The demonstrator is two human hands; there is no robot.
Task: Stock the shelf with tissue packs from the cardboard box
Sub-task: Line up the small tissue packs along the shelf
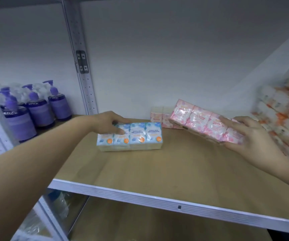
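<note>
A blue tissue pack [138, 136] lies on the wooden shelf [157, 171], left of its middle. My left hand [109, 122] grips the pack's far left end, thumb on its front face. In the air above the right part of the shelf, my right hand [249, 134] holds a pink tissue pack [201, 120] by its right end, tilted down to the right. Another pink tissue pack [161, 115] stands against the back wall, partly hidden behind the held one. The cardboard box is out of view.
Several purple pump bottles [36, 108] stand in the neighbouring bay on the left, beyond a metal upright [83, 75]. Orange-and-white wrapped packs [282, 119] are stacked at the right end. A lower shelf [140, 223] shows beneath the white front edge.
</note>
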